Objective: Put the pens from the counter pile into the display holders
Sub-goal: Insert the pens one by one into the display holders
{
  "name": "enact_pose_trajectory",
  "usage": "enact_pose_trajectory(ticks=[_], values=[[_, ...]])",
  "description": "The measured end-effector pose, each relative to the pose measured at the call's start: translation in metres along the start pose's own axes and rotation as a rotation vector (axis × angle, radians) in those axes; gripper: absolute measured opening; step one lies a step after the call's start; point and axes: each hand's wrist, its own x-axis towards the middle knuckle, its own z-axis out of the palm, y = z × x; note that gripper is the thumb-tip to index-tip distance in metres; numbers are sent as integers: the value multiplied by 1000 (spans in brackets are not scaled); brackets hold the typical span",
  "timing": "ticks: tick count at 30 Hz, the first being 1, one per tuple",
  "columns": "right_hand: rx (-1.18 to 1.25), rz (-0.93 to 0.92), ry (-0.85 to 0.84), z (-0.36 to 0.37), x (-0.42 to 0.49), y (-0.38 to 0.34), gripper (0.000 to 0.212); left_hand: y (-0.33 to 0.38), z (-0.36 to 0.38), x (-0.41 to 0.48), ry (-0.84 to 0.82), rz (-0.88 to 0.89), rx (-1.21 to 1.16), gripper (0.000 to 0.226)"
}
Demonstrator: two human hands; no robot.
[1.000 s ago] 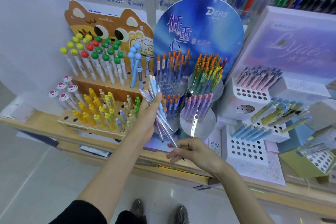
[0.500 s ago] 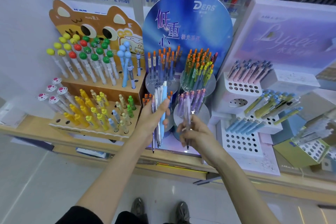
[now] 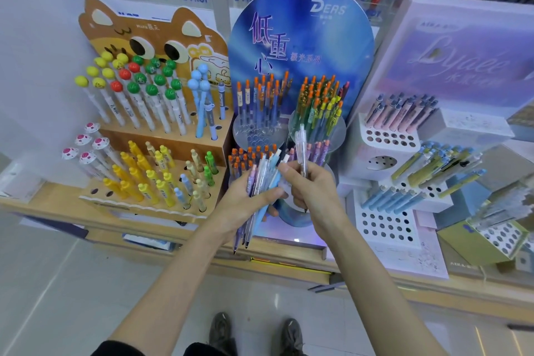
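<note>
A bundle of pens (image 3: 261,179) is gripped in the left hand (image 3: 242,199), fanned upward so that singles can be drawn. One pen (image 3: 301,144) is pinched upright in the right hand (image 3: 312,188) — tip down, seemingly for slotting into a holder (image 3: 255,134) beyond.

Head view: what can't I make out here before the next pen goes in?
All head view.
Bundle of pens in the left hand: count unclear; pens overlap under the thumb.
Purple pens: their holder's free holes are hidden behind the right hand and its clear pen.
Green box: blurred, cut by the right edge.
Counter pile: not seen in this view.
</note>
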Motion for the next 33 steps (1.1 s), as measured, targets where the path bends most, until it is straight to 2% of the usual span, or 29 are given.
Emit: enact_pose_trajectory(ticks=[5, 9, 11, 14, 16, 19, 23, 25, 29, 33], values=[[20, 28, 77, -8, 3, 12, 24, -4, 2, 1, -70, -36, -33, 35], [-8, 57, 95, -15, 4, 18, 23, -6, 3, 4, -46, -58, -2, 29], [-107, -33, 146, -16, 2, 18, 16, -5, 3, 5, -43, -64, 21, 26], [-341, -283, 222, -16, 2, 11, 10, -3, 4, 6, -72, -55, 192, 22], [-393, -305, 126, -14, 6, 3, 10, -3, 5, 6, -77, -75, 307, 28], [-475, -198, -70, -11, 15, -3, 14, -3, 4, 8, -52, -83, 428, 39], [-584, -93, -144, -10, 18, 2, 10, -8, -3, 10, -53, -88, 561, 40], [-504, -62, -158, -10, 17, 3, 4, -11, -5, 8, -64, -85, 569, 38], [-193, -10, -109, -8, 11, 2, 15, -9, -4, 9, -112, -53, 516, 41], [-13, -15, 75, -15, 11, -5, 7, -11, -8, 11, -97, -54, 498, 19]])
